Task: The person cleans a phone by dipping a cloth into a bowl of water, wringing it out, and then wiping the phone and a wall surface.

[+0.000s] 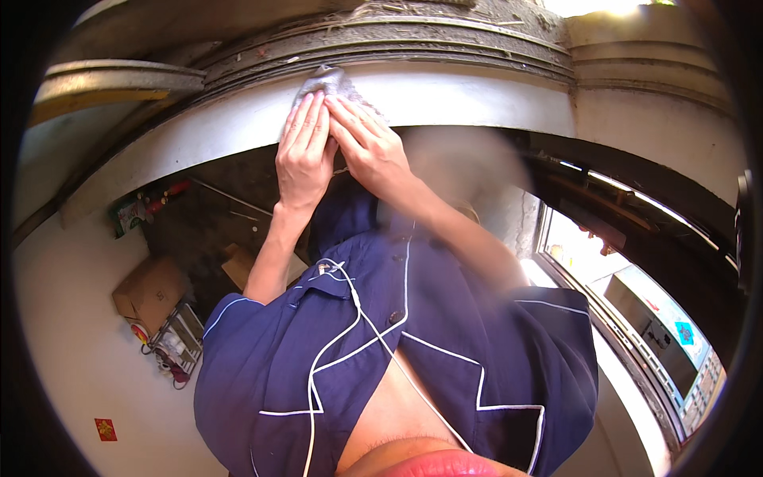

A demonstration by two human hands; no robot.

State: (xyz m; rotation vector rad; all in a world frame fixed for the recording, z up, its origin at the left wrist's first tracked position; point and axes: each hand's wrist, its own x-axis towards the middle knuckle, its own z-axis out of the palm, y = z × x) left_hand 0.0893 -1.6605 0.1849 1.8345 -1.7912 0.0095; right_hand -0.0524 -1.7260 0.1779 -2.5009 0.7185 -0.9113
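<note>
A crumpled grey cloth [329, 82] lies on the white window ledge [477, 98]. My left hand [304, 140] presses on it with the fingers straight and close together, back of the hand up. From the right side my right hand [369, 143] bears on the same cloth, its fingertips meeting those of the left. Palms and much of the cloth's underside are hidden. Just beyond the cloth run the grooved window tracks [417, 39], covered with dirt and bits of debris.
A sash edge [119, 80] juts in at upper left. Below the ledge at left are a cardboard box [149, 292] and a small rack [179, 340]. A white earphone cable [357, 298] hangs over my dark blue shirt. Another window [596, 262] opens at right.
</note>
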